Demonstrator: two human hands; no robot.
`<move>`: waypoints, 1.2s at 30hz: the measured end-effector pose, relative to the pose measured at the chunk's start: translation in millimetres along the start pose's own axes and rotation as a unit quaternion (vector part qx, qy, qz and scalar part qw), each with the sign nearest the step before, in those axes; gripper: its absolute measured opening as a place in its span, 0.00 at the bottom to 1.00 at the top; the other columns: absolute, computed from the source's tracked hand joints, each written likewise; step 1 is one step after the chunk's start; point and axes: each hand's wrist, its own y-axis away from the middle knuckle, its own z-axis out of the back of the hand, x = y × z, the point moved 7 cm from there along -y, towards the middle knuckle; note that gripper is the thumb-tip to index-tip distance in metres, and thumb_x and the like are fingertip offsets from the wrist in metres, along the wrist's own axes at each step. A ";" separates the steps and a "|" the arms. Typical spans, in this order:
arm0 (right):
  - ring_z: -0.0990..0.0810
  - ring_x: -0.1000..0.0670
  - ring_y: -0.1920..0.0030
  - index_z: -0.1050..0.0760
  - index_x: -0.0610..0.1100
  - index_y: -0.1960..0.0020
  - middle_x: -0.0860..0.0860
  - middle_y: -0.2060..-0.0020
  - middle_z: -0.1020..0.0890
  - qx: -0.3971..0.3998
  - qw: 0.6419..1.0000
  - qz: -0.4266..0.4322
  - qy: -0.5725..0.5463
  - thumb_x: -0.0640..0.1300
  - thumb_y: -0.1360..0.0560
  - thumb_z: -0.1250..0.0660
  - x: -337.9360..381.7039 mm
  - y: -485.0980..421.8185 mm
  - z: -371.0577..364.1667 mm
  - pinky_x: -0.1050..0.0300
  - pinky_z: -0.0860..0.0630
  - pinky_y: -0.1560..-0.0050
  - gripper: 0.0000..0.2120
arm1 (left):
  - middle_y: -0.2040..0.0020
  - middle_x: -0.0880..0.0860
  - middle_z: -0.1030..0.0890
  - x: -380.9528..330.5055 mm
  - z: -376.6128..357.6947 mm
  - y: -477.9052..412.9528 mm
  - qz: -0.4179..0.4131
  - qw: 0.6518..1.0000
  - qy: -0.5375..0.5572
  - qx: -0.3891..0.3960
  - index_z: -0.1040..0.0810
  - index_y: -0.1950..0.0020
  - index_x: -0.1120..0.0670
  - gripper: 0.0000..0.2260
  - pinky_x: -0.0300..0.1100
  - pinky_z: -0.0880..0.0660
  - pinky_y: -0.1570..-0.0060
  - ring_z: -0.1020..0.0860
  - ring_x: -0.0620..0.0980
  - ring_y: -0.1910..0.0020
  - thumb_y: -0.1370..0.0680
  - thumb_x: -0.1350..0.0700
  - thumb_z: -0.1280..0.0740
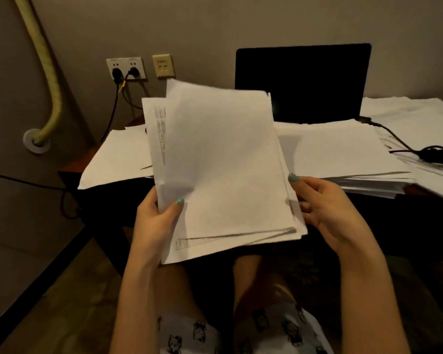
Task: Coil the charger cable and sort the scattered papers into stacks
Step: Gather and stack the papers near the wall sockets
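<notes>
The surface (72, 167) carries a thick stack of papers (343, 154), with the charger cable (437, 153) bunched on sheets far right. Before its near edge a sheaf of papers (223, 162) tilts up, long axis pointing away from the person, between both hands: left hand (156, 221) pinches its left edge, right hand (325, 208) curls round its right edge

Your left hand (156, 221) and right hand (325, 208) hold a sheaf of papers (223, 169) before the desk (73, 166). Behind it stands the laptop (317, 83), between 2 piles on the desk: the left pile (118, 159) and the right pile (343, 154). The charger cable (435, 153) lies on papers far right.
</notes>
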 end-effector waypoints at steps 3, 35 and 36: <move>0.15 0.47 0.54 0.21 0.41 0.46 0.47 0.54 0.14 0.034 0.999 0.005 -0.037 0.51 0.29 0.32 14.4 -5.0 -6.3 0.56 0.18 0.55 0.17 | 0.56 0.40 0.17 -19.4 -0.4 -4.1 -0.038 0.999 0.013 0.005 0.24 0.45 0.44 0.10 0.32 0.22 0.66 0.18 0.42 0.57 0.23 0.56 0.32; 0.23 0.71 0.62 0.28 0.42 0.42 0.57 0.55 0.22 -0.231 0.910 0.344 -0.013 0.42 0.24 0.32 162.0 -75.9 51.3 0.75 0.28 0.59 0.12 | 0.56 0.55 0.19 -166.6 -151.7 -122.7 -0.163 0.965 0.131 0.158 0.21 0.53 0.53 0.07 0.57 0.22 0.48 0.21 0.54 0.54 0.27 0.60 0.27; 0.23 0.71 0.61 0.27 0.43 0.42 0.57 0.55 0.22 -0.228 0.913 0.337 0.014 0.42 0.24 0.32 160.6 -77.9 50.3 0.75 0.28 0.59 0.11 | 0.56 0.55 0.19 -159.5 -154.5 -125.4 -0.150 0.968 0.124 0.158 0.21 0.53 0.53 0.06 0.58 0.23 0.47 0.21 0.54 0.54 0.27 0.61 0.27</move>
